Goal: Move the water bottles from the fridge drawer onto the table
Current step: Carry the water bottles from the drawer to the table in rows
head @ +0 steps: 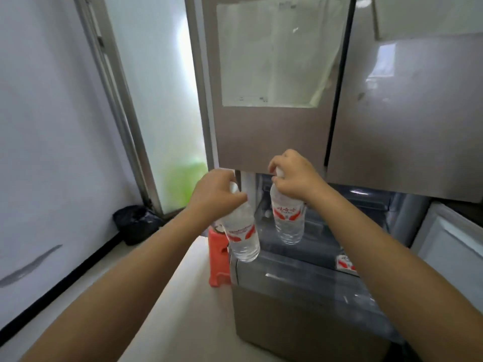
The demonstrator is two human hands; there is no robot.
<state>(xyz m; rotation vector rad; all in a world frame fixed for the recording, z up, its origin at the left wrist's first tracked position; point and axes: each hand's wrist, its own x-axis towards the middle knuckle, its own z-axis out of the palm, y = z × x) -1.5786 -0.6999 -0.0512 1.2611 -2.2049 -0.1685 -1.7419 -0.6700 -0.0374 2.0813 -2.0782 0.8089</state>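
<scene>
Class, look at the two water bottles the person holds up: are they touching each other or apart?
Apart. The head view shows the left bottle and the right bottle hanging by their caps with the open fridge drawer visible between them.

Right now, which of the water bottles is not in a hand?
The bottle in the drawer, showing only its red-and-white label beside the right forearm. The other two hang by their necks from the left hand and the right hand.

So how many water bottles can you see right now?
3. One bottle hangs from the left hand, another from the right hand, and a third lies in the open fridge drawer. More may be hidden.
</scene>
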